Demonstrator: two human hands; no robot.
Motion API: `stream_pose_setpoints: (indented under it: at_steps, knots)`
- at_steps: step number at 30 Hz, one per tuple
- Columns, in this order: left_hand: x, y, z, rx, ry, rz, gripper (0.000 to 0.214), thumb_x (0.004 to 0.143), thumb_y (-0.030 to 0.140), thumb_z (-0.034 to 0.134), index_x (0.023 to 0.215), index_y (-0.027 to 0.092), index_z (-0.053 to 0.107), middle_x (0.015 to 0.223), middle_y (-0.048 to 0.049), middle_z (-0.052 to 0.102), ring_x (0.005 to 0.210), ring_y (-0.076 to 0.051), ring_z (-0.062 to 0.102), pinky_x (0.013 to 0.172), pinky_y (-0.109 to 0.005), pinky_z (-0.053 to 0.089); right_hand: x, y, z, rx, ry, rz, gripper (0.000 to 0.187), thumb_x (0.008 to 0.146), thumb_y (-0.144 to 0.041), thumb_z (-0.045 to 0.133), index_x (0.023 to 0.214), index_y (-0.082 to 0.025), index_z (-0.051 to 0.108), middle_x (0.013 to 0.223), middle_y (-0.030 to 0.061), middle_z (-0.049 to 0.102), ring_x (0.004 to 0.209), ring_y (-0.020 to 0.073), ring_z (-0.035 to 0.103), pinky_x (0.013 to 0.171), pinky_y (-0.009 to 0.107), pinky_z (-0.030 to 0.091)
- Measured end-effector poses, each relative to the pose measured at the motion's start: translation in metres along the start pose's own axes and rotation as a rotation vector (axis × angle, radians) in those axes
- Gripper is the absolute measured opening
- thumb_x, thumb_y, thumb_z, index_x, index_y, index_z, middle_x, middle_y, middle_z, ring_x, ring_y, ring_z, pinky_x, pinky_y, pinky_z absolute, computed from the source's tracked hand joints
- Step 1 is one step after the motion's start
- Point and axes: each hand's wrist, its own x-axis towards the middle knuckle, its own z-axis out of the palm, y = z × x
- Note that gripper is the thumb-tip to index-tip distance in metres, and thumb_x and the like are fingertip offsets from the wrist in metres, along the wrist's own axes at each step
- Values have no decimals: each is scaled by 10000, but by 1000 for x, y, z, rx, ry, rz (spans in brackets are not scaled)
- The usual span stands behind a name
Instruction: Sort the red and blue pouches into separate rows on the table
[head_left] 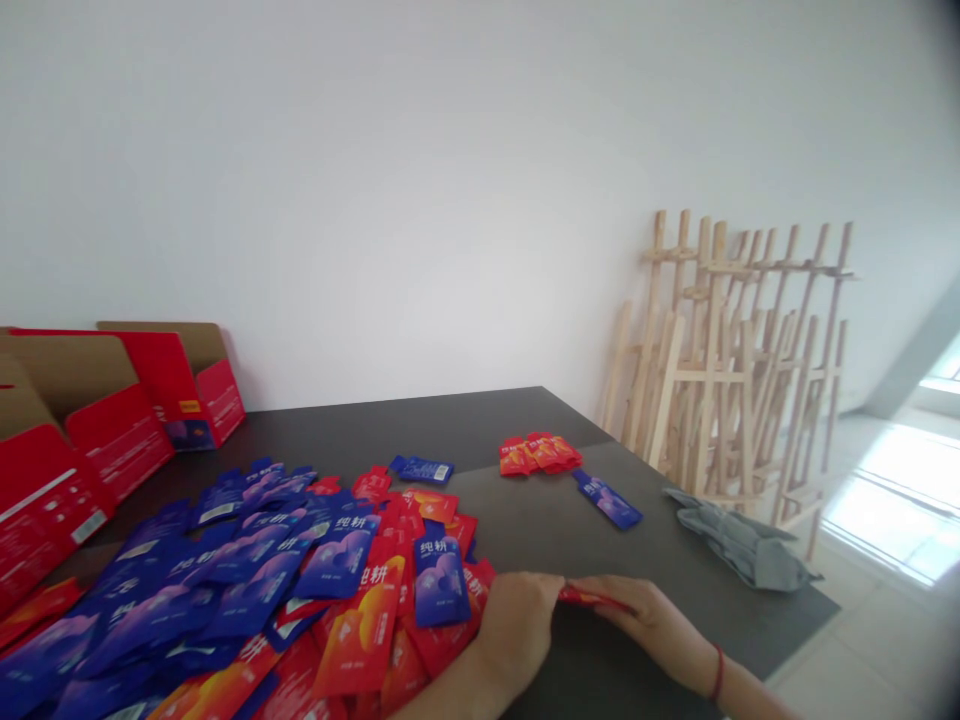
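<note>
My left hand and my right hand meet over the front of the dark table. Between them is a red packet, seen nearly edge-on, its ends closed in the fingers of both hands; whether it is one packet or several stacked, I cannot tell. Just left of my left hand lies a heap of orange-red packets mixed with blue packets. Farther back, a small fanned group of red packets rests on the table, with a single blue packet beside it.
Open red cardboard boxes stand along the left side. A crumpled grey bag lies near the right edge of the table. Wooden easels lean at the white wall beyond, and pale floor tiles show at right.
</note>
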Motion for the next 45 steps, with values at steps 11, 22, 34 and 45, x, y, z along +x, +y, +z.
stream_pose_setpoints:
  at_steps: [11, 22, 34, 45]
  knots:
    - [9, -20, 29, 93, 188, -52, 710, 797, 68, 336, 1490, 78, 184, 1554, -104, 184, 1420, -226, 203, 1144, -380, 259, 31, 46, -48, -249, 360, 147, 457, 950, -432, 361, 1176, -174, 663, 1151, 95, 689, 1072, 281, 630, 957, 417, 484]
    - [12, -25, 38, 61, 115, 50, 663, 842, 199, 385, 1479, 89, 238, 1554, -92, 201, 1429, -232, 166, 1174, -372, 207, 221, 44, -10, -877, 213, 19, 360, 938, -194, 495, 1296, -170, 524, 1382, 135, 493, 1262, 266, 461, 1056, 458, 363]
    - [14, -16, 34, 36, 18, -12, 649, 862, 262, 398, 1464, 56, 270, 1533, -141, 243, 1418, -271, 200, 1167, -411, 229, 228, 74, 7, -894, 83, 96, 614, 944, -478, 411, 1363, -30, 441, 1436, 230, 411, 1357, 304, 334, 1108, 421, 246]
    - [10, -15, 35, 75, 71, 40, 607, 883, 266, 387, 1446, 52, 309, 1505, -159, 315, 1395, -274, 267, 1149, -415, 261, 204, -1, 6, -803, 67, -58, 496, 937, -315, 419, 1370, -74, 446, 1452, 201, 403, 1357, 294, 335, 1111, 452, 228]
